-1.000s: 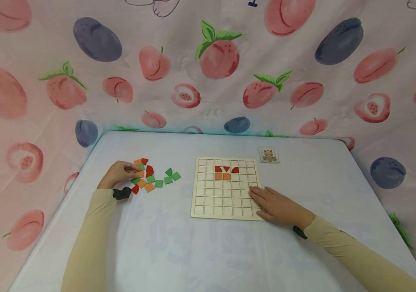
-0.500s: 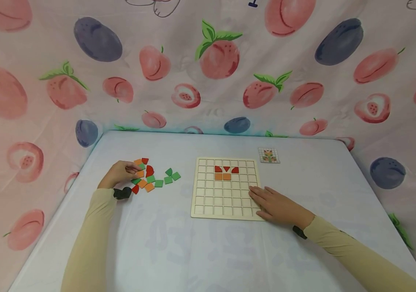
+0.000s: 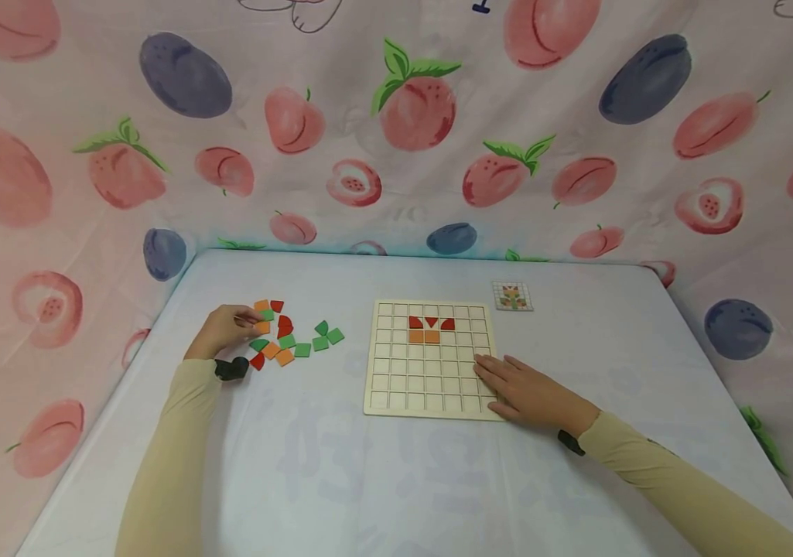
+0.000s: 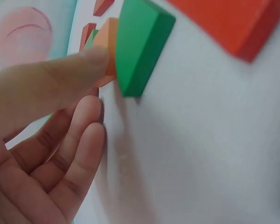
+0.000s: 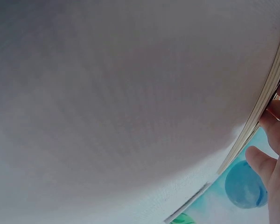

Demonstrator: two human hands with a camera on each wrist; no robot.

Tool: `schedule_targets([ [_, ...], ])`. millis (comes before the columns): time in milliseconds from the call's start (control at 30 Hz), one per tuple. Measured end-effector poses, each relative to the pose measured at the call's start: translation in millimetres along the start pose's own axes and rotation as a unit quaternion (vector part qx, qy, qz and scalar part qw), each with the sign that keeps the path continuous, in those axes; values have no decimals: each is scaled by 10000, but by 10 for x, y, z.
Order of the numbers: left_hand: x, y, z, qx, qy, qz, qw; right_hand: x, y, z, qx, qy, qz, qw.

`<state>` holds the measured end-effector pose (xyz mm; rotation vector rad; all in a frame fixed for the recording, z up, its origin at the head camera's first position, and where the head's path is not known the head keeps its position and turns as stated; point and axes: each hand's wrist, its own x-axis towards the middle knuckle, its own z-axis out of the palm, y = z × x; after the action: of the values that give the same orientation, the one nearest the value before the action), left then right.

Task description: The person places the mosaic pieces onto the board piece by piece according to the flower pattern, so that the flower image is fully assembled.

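On the left of the table, my left hand [image 3: 223, 331] pinches an orange square tile [image 3: 263, 328] at the edge of a loose group of tiles. The left wrist view has the thumb against that orange tile [image 4: 112, 49], with a curved green tile [image 4: 140, 46] just beside it. My right hand [image 3: 528, 391] lies with straight fingers across the right edge of a wooden grid board [image 3: 389, 387]. Red pieces [image 3: 416, 323] sit in one row of the board, and two orange squares [image 3: 425, 337] in the row below. In the right wrist view, fingers [image 5: 275, 133] rest at the board's edge [image 5: 252, 121].
Green squares [image 3: 302, 350], orange squares [image 3: 285, 357] and red curved tiles [image 3: 285, 326] lie between the left hand and the board. A small pattern card [image 3: 512, 296] lies behind the board, to the right. A fruit-print cloth [image 3: 396, 201] hangs behind the table.
My left hand has shifted slightly, with the orange tile moving a little away and to the left. The right hand and board have stayed in place.
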<state>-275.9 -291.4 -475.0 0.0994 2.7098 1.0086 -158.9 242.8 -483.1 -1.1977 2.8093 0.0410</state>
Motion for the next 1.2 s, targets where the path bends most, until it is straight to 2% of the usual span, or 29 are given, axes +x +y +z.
schedule_targets([
  [167,-19,-17,-46,48,-157,111,9998,6,-9,-19,15,-61,28,10000],
  [300,-12,-20,-46,98,-136,134,9998,5,-8,-22,-17,-55,50,10000],
  [600,-22,-78,-70,118,-28,-87,9999,2,-1,-22,-14,52,-3,10000],
  [767,-31,-153,-100,165,19,-68,9998,2,11,1,-116,108,-38,9999],
  [933,-45,-217,-116,139,2,-86,9999,-2,12,14,-26,49,0,10000],
  [1200,-60,-234,-111,95,-77,-228,9997,-5,0,7,48,-70,61,9999],
])
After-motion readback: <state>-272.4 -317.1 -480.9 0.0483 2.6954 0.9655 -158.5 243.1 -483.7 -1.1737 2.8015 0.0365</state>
